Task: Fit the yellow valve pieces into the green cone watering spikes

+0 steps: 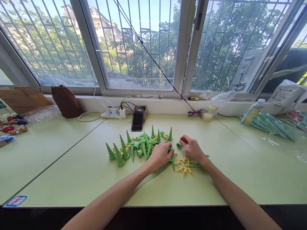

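A heap of green plastic cone-shaped spikes (pixel 143 146) lies on the table, mixed with small yellow T-shaped pieces. My left hand (pixel 163 154) reaches over the heap's right side, its fingers curled round the wide end of a green spike (pixel 173 163) whose tip points towards me. At my right hand's (pixel 193 147) bent fingertips is a short green ribbed cap (pixel 178 145), which they appear to pinch. Below that hand is a small pile of yellow T-pieces (pixel 184 166), with another green spike (pixel 193 165) partly under the wrist. Several cones (pixel 119 158) stand upright on the left.
Along the back stand a power strip (pixel 114 114), a small box with a dark blurred item (pixel 137 121) and a bagged cup (pixel 207 114). A brown pouch (pixel 66 101) and cardboard box (pixel 24 99) are at left. A bottle (pixel 252 111) and plastic packets (pixel 275 124) lie right.
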The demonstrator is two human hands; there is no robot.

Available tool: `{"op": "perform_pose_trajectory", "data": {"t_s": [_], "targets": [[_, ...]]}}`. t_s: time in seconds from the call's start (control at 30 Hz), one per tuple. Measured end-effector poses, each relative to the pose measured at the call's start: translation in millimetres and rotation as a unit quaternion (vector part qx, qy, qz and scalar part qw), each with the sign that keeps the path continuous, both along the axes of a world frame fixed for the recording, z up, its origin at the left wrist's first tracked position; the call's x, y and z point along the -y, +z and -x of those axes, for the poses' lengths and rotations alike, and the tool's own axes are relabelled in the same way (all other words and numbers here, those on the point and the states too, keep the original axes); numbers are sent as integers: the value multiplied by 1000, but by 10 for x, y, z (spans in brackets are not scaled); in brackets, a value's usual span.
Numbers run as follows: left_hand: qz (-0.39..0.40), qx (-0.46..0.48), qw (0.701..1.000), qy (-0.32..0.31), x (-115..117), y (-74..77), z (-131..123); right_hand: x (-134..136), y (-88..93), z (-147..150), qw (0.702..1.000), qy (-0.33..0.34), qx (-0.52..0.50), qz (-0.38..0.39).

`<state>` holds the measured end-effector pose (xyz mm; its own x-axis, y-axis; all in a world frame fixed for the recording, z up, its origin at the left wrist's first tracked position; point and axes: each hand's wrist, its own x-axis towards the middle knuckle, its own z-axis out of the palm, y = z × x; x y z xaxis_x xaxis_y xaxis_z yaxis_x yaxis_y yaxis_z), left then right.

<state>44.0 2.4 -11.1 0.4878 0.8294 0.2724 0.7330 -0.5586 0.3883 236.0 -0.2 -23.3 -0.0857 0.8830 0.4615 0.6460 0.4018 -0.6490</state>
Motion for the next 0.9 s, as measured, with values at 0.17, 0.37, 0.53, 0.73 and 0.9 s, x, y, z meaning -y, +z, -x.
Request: {"op": "perform_pose_trajectory", "data": {"t_s": [0.17,0.37,0.53,0.73,0.9], "targets": [[-5,16,1000,-1,-5,0,1,-9,-34,30,1000,8,-5,3],[-9,13,1000,-6,-1,-9,5,7,-4,42,1000,-2,-24,-11],[-7,3,1000,-7,-13,-9,9,31,47,51,999,-15,-37,-23],[-6,10,1000,-15,-33,-31,21,40,56,62,999,-16,-40,-28],[-13,38,999,-8,-45,-31,14,46,58,67,998,-17,-39,-35]]}}
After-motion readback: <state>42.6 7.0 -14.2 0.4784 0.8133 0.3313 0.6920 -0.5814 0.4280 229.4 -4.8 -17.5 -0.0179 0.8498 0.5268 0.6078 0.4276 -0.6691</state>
